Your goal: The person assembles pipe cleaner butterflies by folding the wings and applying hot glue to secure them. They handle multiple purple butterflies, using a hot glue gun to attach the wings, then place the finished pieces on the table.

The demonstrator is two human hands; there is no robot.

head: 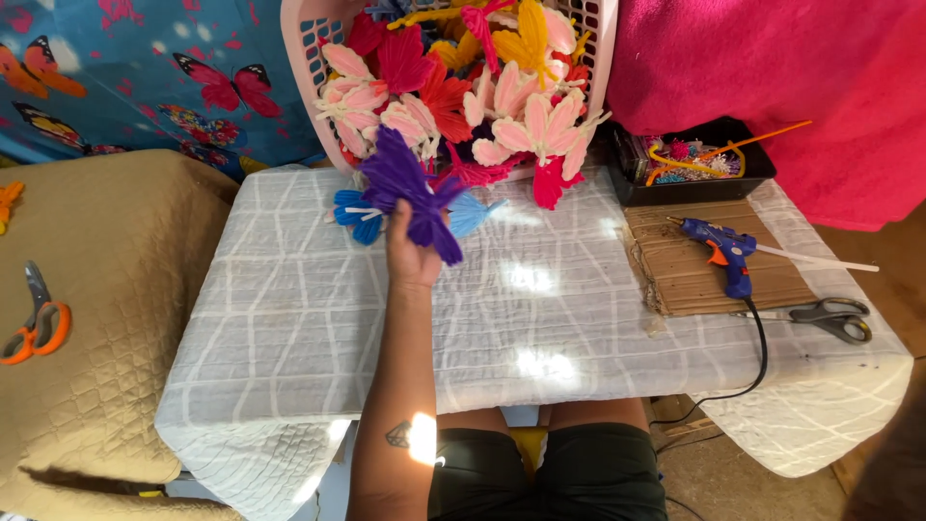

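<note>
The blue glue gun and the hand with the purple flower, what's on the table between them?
Nothing lies there: in the head view, only bare white quilted cover stretches between the left hand, holding the purple flower, and the glue gun.

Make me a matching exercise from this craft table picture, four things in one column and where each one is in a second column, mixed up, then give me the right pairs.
Things:
1. purple fuzzy butterfly
2. blue glue gun
3. orange-handled scissors
4. black-handled scissors

Places:
A. on the tan quilted cover at the far left
B. on the cardboard sheet
C. in the grip of the left hand, in front of the pink basket
D. near the right edge of the white quilted table, beside the cardboard

Pairs: 1-C, 2-B, 3-A, 4-D
</note>
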